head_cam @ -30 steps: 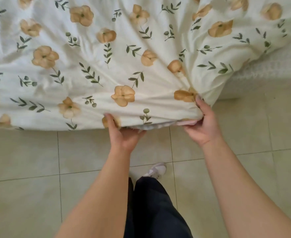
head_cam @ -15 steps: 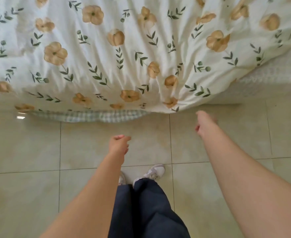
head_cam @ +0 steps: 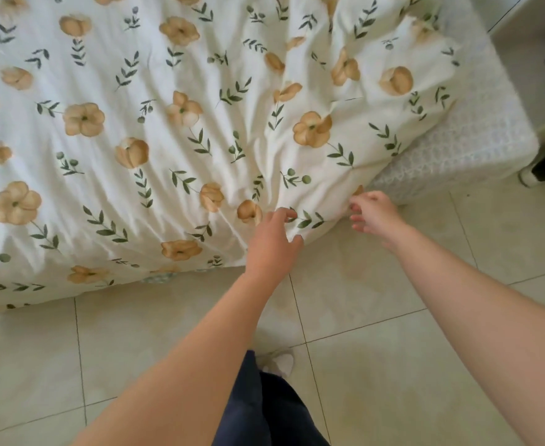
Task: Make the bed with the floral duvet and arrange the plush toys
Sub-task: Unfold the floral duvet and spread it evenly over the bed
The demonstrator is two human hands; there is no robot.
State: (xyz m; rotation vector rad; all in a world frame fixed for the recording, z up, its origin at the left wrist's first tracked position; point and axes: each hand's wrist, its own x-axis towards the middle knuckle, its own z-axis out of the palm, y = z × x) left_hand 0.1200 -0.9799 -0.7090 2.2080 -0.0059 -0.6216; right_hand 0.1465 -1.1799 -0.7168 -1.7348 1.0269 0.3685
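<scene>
Floral duvet (head_cam: 168, 140) lay rumpled over the mattress (head_cam: 457, 149) corner; left hand (head_cam: 272, 239) and right hand (head_cam: 375, 214) hovered by its edge, each grip loosely spread, holding nothing.

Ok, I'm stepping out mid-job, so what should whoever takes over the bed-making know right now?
Left hand: fingers loosely curled over the near edge of the floral duvet, holding nothing.
Right hand: fingers spread, holding nothing, beside the bunched corner.
Done: duvet is spread over the bed, though wrinkled; the mattress shows bare to the right.
Left: pull that corner across, smooth out, arrange the plush toys, none in view.
</scene>
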